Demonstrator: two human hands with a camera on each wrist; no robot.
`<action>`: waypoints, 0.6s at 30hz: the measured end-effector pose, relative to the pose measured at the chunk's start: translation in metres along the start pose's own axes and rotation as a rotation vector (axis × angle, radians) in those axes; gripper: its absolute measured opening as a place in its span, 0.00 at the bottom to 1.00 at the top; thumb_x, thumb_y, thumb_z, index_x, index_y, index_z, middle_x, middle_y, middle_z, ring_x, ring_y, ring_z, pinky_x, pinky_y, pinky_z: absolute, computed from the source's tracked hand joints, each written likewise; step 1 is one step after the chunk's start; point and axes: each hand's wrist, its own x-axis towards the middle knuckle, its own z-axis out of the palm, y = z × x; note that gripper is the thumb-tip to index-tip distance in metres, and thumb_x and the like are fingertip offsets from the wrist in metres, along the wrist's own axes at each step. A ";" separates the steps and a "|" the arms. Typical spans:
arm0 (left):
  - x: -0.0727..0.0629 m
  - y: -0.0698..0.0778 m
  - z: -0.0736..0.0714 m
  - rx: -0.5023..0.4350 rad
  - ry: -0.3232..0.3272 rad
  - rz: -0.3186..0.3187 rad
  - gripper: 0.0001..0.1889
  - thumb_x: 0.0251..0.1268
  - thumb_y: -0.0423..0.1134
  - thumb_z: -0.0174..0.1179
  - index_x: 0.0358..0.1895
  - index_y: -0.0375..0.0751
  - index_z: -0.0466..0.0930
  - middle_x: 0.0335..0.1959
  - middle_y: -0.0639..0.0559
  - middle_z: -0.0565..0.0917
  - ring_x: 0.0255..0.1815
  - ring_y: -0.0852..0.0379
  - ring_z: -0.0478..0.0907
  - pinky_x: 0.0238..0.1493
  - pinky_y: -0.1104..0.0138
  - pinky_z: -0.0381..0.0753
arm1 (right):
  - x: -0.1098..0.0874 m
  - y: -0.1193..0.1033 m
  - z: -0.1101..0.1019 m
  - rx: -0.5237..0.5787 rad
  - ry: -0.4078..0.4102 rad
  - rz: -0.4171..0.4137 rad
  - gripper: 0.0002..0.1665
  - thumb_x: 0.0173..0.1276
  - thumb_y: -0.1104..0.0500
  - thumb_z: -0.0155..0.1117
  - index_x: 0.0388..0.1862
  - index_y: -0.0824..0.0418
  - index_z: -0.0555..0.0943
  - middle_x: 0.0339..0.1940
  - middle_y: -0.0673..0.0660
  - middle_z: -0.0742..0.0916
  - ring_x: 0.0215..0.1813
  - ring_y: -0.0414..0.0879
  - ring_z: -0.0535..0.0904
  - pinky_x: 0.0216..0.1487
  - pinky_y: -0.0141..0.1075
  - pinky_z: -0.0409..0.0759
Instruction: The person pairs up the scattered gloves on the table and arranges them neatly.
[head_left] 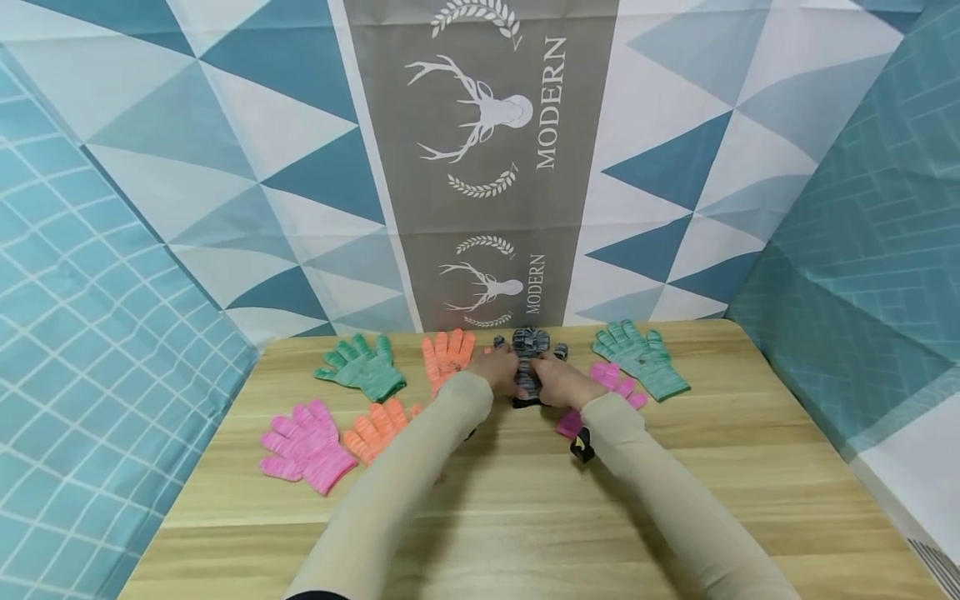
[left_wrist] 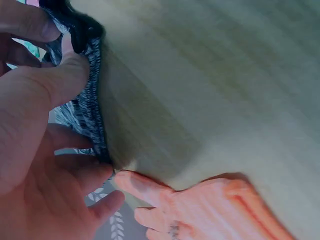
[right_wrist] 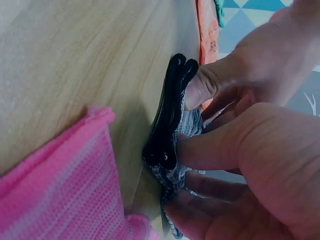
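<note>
A pair of dark grey knit gloves [head_left: 530,342] with black cuffs lies near the back middle of the table, and both hands are at it. My left hand [head_left: 497,371] pinches its left side, the thumb near the cuff in the left wrist view. My right hand [head_left: 558,382] grips the right side, its thumb pressed against the fabric. Two black cuffs [right_wrist: 170,115] lie one over the other in the right wrist view, with the thumbs just behind them. The hands hide part of the palms.
Left of the hands are a green glove [head_left: 363,367], a pink glove [head_left: 309,446] and orange gloves [head_left: 447,354], one partly behind my left sleeve. On the right lie a green glove [head_left: 641,358] and a pink glove [head_left: 615,381], partly covered by my right arm. A patterned cloth wall [head_left: 487,192] rises behind.
</note>
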 end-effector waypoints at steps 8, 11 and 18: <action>-0.019 -0.013 0.006 -0.076 0.160 0.085 0.43 0.74 0.63 0.56 0.79 0.35 0.60 0.81 0.38 0.61 0.80 0.44 0.63 0.75 0.49 0.68 | -0.012 0.009 0.005 0.095 0.150 -0.072 0.16 0.74 0.67 0.60 0.58 0.66 0.83 0.59 0.65 0.85 0.63 0.62 0.81 0.63 0.53 0.80; -0.027 -0.016 0.006 -0.129 0.234 0.128 0.40 0.74 0.59 0.59 0.77 0.34 0.65 0.78 0.38 0.67 0.77 0.42 0.67 0.73 0.50 0.72 | -0.021 0.011 0.006 0.145 0.198 -0.070 0.16 0.75 0.65 0.61 0.59 0.66 0.83 0.60 0.65 0.85 0.60 0.59 0.83 0.59 0.50 0.83; -0.061 -0.023 0.008 -0.256 0.276 0.179 0.39 0.72 0.59 0.61 0.76 0.36 0.67 0.77 0.38 0.68 0.78 0.40 0.66 0.71 0.38 0.68 | -0.051 0.013 0.004 0.317 0.232 -0.072 0.22 0.78 0.62 0.60 0.67 0.68 0.77 0.64 0.68 0.81 0.33 0.49 0.83 0.34 0.43 0.85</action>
